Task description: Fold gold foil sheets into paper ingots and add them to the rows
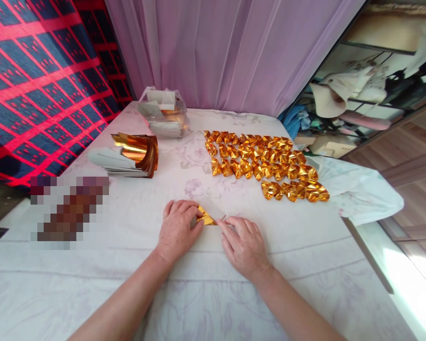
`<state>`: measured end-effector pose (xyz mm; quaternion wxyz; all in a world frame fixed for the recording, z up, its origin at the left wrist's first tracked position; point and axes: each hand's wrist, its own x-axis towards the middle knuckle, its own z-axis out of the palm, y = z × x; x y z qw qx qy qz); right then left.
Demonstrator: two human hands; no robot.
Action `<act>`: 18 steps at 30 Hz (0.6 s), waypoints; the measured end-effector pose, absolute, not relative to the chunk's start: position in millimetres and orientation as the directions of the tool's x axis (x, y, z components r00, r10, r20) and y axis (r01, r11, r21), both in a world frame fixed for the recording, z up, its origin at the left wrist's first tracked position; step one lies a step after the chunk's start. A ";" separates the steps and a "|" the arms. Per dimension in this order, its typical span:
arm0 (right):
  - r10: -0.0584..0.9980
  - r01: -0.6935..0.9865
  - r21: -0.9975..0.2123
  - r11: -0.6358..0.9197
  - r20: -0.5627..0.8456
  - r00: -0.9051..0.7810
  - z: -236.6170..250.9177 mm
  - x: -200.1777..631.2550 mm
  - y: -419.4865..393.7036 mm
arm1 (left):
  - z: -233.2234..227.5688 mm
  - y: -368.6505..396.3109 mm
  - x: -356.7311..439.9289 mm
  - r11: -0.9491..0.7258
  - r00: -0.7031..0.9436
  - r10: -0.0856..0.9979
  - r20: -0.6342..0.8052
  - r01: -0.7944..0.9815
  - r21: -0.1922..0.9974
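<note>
On the floral cloth [206,303]: a partly folded gold foil paper [206,217] lies at the middle, between two bare hands.
Left hand [180,222]: palm down, thumb and fingers closed over the paper's left part, apparently pinning it against the cloth to hold a crease.
Right hand [244,244]: fingertips gathered at the paper's right corner, seemingly to steady the edge; whether they pinch or only press cannot be told.
Gold folded pieces [246,168]: ranked in rows beyond the right hand, the nearest row shorter, probably lined up to keep them together and off the hands' patch.
Paper stack [135,149]: curved gold and pale sheets beyond the left hand, likely set there for that hand's reach.
Plastic bag [163,113]: more papers inside, just behind the stack, which stands before its left side.
Lilac curtain [206,52]: hangs past the far edge.
Shelving at right: a pale hat [330,99] among crowded belongings.
Red-and-dark checked fabric [49,90]: borders the left; a pixelated patch hides whatever lies near it.
</note>
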<state>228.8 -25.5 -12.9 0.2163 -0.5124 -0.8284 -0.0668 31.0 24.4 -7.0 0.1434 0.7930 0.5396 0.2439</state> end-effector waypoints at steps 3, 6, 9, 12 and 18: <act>0.830 0.868 -0.120 0.481 0.380 -0.408 -11.7 216.7 -21.7 | -7.1 25.0 30.0 -0.381 0.303 0.924 0.234 0.782 0.493; 0.873 0.888 -0.148 0.435 0.311 -0.376 -12.1 207.5 -16.7 | -7.5 26.2 28.6 -0.393 0.318 0.919 0.232 0.773 0.497; 0.894 0.901 -0.150 0.408 0.269 -0.360 -12.6 205.0 -14.7 | -8.0 26.8 27.7 -0.395 0.323 0.919 0.228 0.774 0.495; 0.915 0.926 -0.142 0.350 0.263 -0.305 -12.4 205.6 -15.8 | -8.4 26.5 27.7 -0.391 0.319 0.920 0.227 0.781 0.487; 0.904 0.938 -0.104 0.329 0.323 -0.281 -11.4 205.8 -22.6 | -8.7 25.7 28.1 -0.413 0.322 0.910 0.263 0.776 0.476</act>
